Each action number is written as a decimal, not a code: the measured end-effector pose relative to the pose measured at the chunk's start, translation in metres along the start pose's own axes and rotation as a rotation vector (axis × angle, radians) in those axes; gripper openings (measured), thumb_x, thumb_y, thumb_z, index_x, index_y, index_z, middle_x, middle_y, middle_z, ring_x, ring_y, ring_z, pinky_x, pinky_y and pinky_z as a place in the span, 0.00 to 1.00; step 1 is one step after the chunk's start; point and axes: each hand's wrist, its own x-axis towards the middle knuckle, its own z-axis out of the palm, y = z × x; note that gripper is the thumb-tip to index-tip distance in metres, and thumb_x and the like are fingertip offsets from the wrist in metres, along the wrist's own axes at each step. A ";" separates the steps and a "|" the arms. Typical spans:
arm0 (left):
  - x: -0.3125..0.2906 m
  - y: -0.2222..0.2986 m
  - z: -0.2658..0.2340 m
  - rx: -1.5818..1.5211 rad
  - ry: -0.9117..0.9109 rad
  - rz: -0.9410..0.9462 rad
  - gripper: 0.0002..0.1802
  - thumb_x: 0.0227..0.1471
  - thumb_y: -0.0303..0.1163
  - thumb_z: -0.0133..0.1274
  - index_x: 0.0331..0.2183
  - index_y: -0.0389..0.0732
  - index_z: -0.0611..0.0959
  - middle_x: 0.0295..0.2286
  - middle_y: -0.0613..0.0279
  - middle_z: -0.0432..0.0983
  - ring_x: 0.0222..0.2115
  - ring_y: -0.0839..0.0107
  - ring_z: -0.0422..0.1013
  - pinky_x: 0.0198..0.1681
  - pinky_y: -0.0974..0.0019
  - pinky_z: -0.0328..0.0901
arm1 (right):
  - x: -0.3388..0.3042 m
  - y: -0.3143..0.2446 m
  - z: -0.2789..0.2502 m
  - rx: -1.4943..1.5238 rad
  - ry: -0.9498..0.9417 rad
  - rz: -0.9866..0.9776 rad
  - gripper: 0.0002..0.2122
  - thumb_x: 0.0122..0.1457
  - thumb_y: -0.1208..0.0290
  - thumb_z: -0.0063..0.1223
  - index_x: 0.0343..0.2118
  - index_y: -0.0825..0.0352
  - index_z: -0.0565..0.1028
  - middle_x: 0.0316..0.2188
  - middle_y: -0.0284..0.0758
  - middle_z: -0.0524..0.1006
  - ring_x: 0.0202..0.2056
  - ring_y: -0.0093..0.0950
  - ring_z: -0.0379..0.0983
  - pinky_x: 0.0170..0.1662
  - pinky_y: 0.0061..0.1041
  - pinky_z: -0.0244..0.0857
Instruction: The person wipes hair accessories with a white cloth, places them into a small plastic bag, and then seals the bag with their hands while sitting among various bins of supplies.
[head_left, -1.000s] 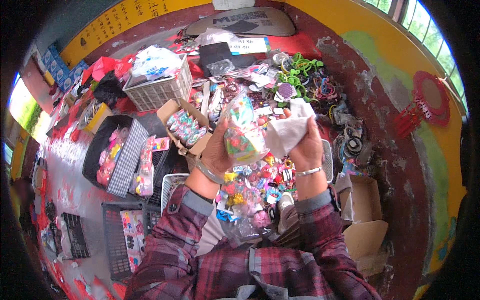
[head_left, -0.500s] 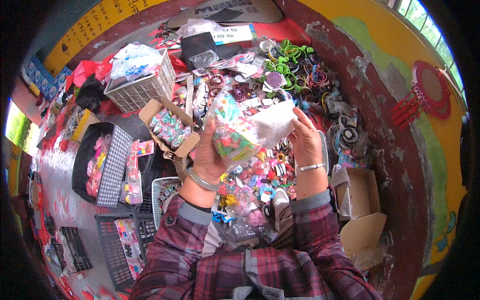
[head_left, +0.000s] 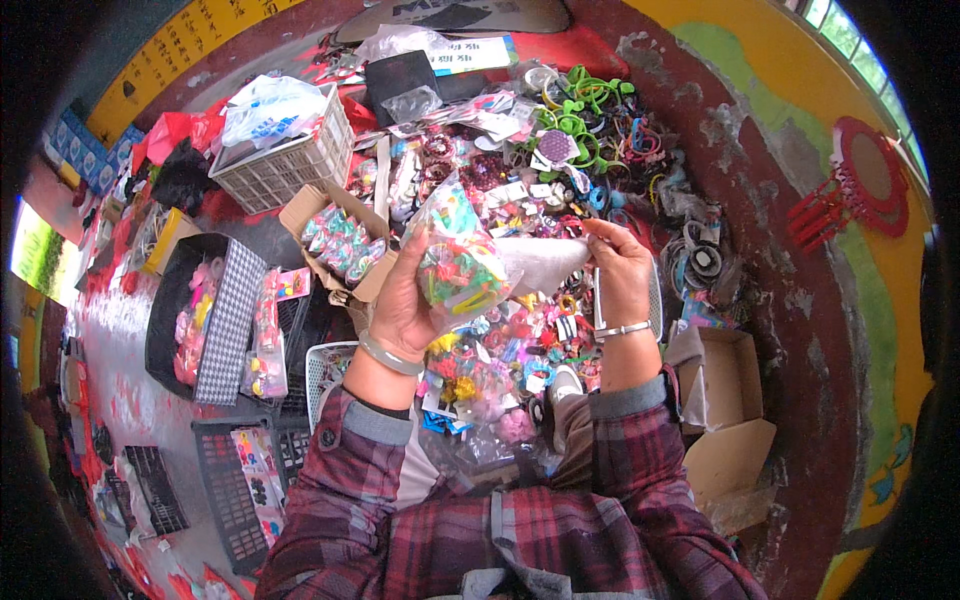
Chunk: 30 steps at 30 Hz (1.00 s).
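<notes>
My left hand (head_left: 398, 308) is closed round a clear plastic bag (head_left: 462, 262) of small green, red and yellow pieces, held up above the floor. From the bag's right side a white cloth-like piece (head_left: 540, 262) stretches across to my right hand (head_left: 622, 272), which pinches its far end between thumb and fingers. Whether that white piece is joined to the bag, I cannot tell. Below both hands lies a spread of colourful hair accessories (head_left: 520, 345), partly hidden by the bag and the cloth.
An open cardboard box (head_left: 372, 285) of bagged pieces and a cream plastic crate (head_left: 290, 170) stand left. Green headbands (head_left: 580, 115) lie at the back right. Another cardboard box (head_left: 735, 385) is beside my right arm. Black baskets (head_left: 225, 480) sit at the lower left.
The white piece has gone from raised and broad to lower and narrower, drawn out toward my right hand. My left hand and the bag have shifted slightly left.
</notes>
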 end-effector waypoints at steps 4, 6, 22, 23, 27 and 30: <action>0.000 0.007 -0.004 -0.068 -0.037 0.020 0.32 0.49 0.48 0.53 0.51 0.40 0.66 0.45 0.50 0.67 0.48 0.50 0.63 0.50 0.44 0.62 | -0.002 -0.004 0.003 -0.195 -0.349 -0.209 0.18 0.43 0.87 0.49 0.40 0.68 0.75 0.47 0.37 0.68 0.47 0.26 0.66 0.48 0.21 0.61; 0.002 0.010 -0.008 -0.117 -0.037 0.065 0.31 0.51 0.47 0.50 0.50 0.39 0.66 0.46 0.49 0.66 0.51 0.46 0.59 0.48 0.44 0.64 | -0.007 -0.001 0.009 -0.478 -0.361 -0.366 0.27 0.41 0.84 0.56 0.49 0.59 0.69 0.55 0.44 0.58 0.54 0.37 0.60 0.52 0.27 0.59; 0.000 0.005 0.000 -0.059 -0.047 0.045 0.25 0.53 0.47 0.48 0.45 0.37 0.70 0.41 0.53 0.72 0.40 0.61 0.71 0.46 0.56 0.67 | -0.037 -0.004 0.057 -0.889 -0.452 -0.431 0.08 0.54 0.65 0.49 0.35 0.60 0.74 0.22 0.42 0.74 0.26 0.43 0.73 0.28 0.37 0.67; 0.000 0.005 0.000 -0.065 -0.027 0.024 0.24 0.52 0.46 0.49 0.45 0.38 0.71 0.41 0.53 0.73 0.40 0.60 0.72 0.45 0.56 0.67 | -0.036 -0.004 0.053 -0.903 -0.478 -0.402 0.08 0.54 0.64 0.51 0.33 0.61 0.76 0.21 0.42 0.74 0.26 0.42 0.73 0.27 0.36 0.66; 0.001 0.005 -0.002 -0.012 0.039 -0.045 0.25 0.51 0.42 0.52 0.48 0.40 0.69 0.41 0.53 0.72 0.42 0.60 0.70 0.46 0.54 0.66 | -0.029 -0.008 0.037 -0.776 -0.581 -0.259 0.13 0.48 0.59 0.58 0.23 0.65 0.77 0.18 0.40 0.74 0.21 0.37 0.72 0.25 0.30 0.65; -0.003 0.005 -0.004 0.034 0.053 -0.058 0.26 0.51 0.41 0.52 0.49 0.41 0.68 0.42 0.54 0.72 0.42 0.60 0.70 0.46 0.53 0.66 | -0.028 -0.011 0.024 -0.701 -0.626 -0.192 0.14 0.51 0.60 0.56 0.22 0.68 0.77 0.17 0.39 0.74 0.19 0.31 0.72 0.24 0.30 0.63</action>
